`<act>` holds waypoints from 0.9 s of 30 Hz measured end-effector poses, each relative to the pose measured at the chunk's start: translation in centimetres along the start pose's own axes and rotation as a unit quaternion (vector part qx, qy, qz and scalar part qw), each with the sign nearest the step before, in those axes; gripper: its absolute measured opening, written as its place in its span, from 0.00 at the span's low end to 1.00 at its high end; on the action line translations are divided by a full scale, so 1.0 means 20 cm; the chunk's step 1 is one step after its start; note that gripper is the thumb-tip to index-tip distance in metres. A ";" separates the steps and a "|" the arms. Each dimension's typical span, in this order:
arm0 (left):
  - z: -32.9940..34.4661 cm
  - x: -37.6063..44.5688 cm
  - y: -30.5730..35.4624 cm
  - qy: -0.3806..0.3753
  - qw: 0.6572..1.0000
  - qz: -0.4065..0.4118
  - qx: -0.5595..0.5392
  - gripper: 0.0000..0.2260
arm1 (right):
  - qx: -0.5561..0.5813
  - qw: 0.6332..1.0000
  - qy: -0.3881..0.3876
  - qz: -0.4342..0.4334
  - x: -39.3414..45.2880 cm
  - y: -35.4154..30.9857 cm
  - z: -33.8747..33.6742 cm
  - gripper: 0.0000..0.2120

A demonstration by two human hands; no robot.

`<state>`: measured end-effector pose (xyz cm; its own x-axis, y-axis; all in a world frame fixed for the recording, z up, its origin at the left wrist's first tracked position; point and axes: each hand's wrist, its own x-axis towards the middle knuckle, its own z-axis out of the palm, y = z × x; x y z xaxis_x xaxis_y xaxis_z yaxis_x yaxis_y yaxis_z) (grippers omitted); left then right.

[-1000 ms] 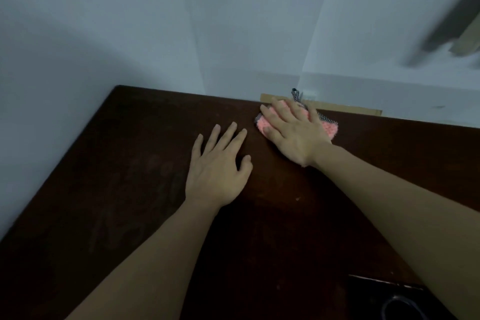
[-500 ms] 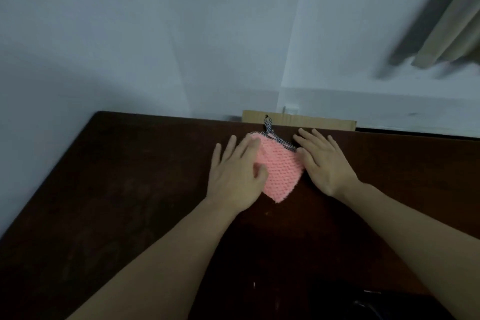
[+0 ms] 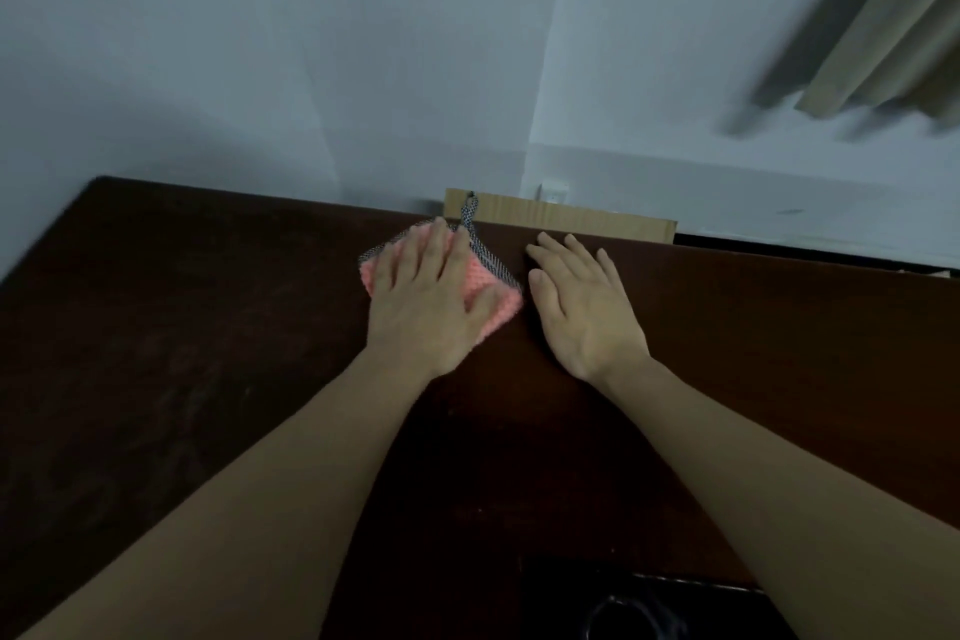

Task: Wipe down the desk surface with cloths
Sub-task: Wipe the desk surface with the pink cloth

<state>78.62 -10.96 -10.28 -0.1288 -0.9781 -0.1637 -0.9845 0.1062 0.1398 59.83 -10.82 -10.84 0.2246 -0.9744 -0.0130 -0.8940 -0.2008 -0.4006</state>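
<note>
A big dark brown desk (image 3: pixel 182 353) is filling most of the room in front of me, and it is running up to a pale wall (image 3: pixel 260 42) on the far side. The person's left hand (image 3: pixel 431 296) is lying flat on a pink cloth (image 3: pixel 496 309), with the fingers straight and spread out, pressing down on it. The cloth is sitting near the far edge of the desk, about in the middle. It is showing a grey checked edge, and a little grey loop (image 3: pixel 469 213) is sticking up at its far corner. Behind the loop, a flat brown cardboard piece (image 3: pixel 571 218) is standing up past the desk's far edge. Just to the right of the cloth, the right hand (image 3: pixel 582 307) is resting flat on the bare desk, fingers straight and holding nothing. A dark thing (image 3: pixel 634 608) is sitting at the near edge. I cannot tell what it is.
</note>
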 end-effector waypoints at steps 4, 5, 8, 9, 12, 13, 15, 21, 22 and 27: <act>-0.01 -0.20 -0.08 -0.033 0.996 0.080 0.024 0.35 | -0.030 0.999 -0.014 -0.001 -0.01 -0.02 -0.01 0.37; -0.02 -0.23 -0.10 -0.046 0.994 0.095 0.034 0.35 | -0.041 0.999 -0.019 0.000 -0.01 -0.02 -0.01 0.35; -0.05 -0.16 -0.16 -0.057 0.992 0.102 0.046 0.35 | -0.069 0.997 -0.031 0.006 -0.01 -0.03 -0.01 0.27; -0.05 -0.10 -0.17 -0.054 0.994 0.087 0.042 0.35 | -0.073 0.997 -0.032 0.007 -0.01 -0.03 -0.01 0.26; -0.04 0.04 -0.17 -0.030 0.998 0.032 0.039 0.36 | -0.089 0.995 -0.036 0.006 0.00 -0.03 -0.01 0.26; -0.04 0.08 -0.16 -0.025 0.999 0.020 0.044 0.36 | -0.096 0.995 -0.036 0.005 0.00 -0.03 0.00 0.26; -0.04 0.09 -0.14 -0.026 0.998 0.015 0.049 0.35 | -0.109 0.993 -0.040 0.005 0.01 -0.02 0.00 0.27; -0.04 -0.14 -0.16 -0.049 0.990 0.121 0.055 0.38 | -0.115 0.992 -0.046 0.008 0.01 -0.04 -0.01 0.29; -0.04 -0.16 -0.18 -0.056 0.988 0.131 0.056 0.39 | -0.115 0.992 -0.046 0.009 0.00 -0.04 -0.01 0.30; -0.07 0.05 -0.29 -0.035 0.998 0.028 0.045 0.40 | -0.123 0.991 -0.054 0.015 0.00 -0.04 -0.02 0.26</act>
<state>84.31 -12.71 -9.85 -0.1882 -0.9559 -0.2255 -0.9819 0.1786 0.0625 60.43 -10.72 -10.21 0.2241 -0.9665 -0.1249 -0.9655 -0.2028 -0.1632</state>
